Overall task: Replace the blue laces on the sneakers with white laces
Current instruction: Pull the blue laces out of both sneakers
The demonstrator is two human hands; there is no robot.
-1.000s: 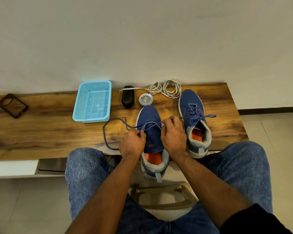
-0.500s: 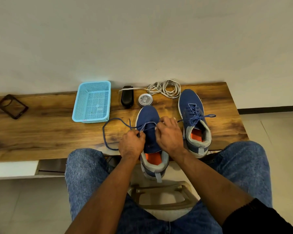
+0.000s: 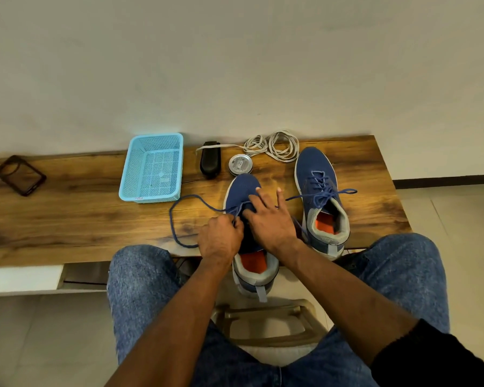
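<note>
Head view: right hand (image 3: 271, 219) fingers now spread over near sneaker (image 3: 242, 188), left hand (image 3: 221, 238) still pinching blue lace (image 3: 176, 216).

On the table (image 3: 67, 219), two sneakers stand side by side, the near sneaker (image 3: 242, 191) left of the far sneaker (image 3: 317, 191). Behind them lie coiled laces (image 3: 274, 146), a tin (image 3: 240, 164) and a brush (image 3: 210, 162); the basket (image 3: 151, 166) sits further left, a phone case (image 3: 19, 174) at the far left

Left hand (image 3: 220, 238) curled, pinching; right hand (image 3: 271, 219) spread flat, fingers extended.
</note>
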